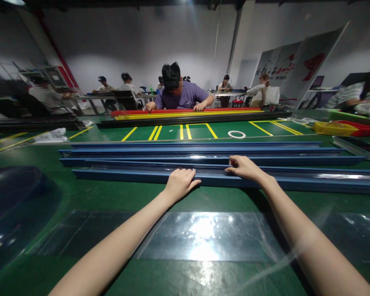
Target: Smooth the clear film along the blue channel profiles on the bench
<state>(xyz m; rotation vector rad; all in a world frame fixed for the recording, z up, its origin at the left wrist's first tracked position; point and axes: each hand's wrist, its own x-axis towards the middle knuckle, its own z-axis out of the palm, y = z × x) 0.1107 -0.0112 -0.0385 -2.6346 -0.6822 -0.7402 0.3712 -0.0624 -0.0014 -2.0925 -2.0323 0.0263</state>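
Across the green table (111,197) lies a long blue channel (296,183), the nearest of several blue strips. My left hand (181,183) rests on its front edge, fingers bent over the rim and thumb pointing right. Further right, my right hand (243,167) has its fingers curled and thumb close to them at the same channel's back edge; whatever sits between the fingertips is too small to tell. Behind it lie more blue channels (142,154), one touching or close to the nearest at the left. Clear film (203,236) lies flat in front of my hands.
A person in purple (185,94) leans over red, yellow (188,116) and black strips opposite. A white tape ring (237,134) lies behind the blue channels. White crumpled material (51,135) is at left, yellow and red trays (336,128) at right, a dark blue object (15,193) near left.
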